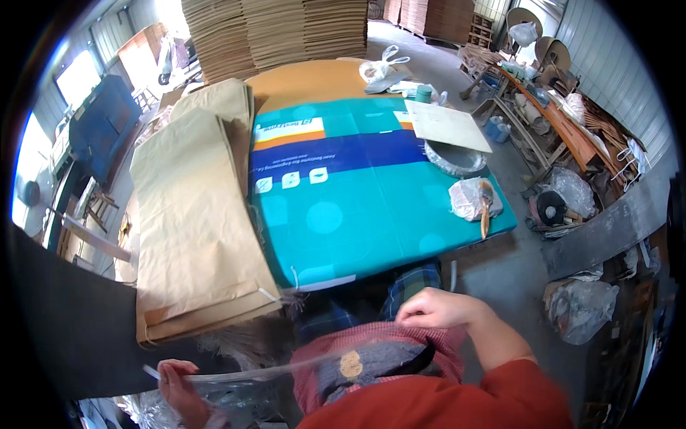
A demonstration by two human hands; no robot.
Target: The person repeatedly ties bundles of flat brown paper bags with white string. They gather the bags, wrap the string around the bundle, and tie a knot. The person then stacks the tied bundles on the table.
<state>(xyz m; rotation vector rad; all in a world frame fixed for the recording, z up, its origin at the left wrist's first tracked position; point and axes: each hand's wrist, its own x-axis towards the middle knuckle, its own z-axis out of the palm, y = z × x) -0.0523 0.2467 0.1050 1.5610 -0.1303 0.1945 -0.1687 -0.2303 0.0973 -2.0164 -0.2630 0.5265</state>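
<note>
My left hand was low on the left, fingers closed on one end of a clear plastic strip, its whitish tip poking out past them. My right hand was bent in front of my body, thumb and fingers pinched narrow at the strip's other end. Between them the strip crossed in front of my red checked cloth, on my side of the worktop.

On the worktop, brown paper sacks lay stacked at the left, just beside a teal-and-blue printed sheet. Toward its right side a pale board rested partly over a grey ring-shaped roll, and nearer me a brush lay on a pale wrapped block. Flattened cardboard was piled high behind.
</note>
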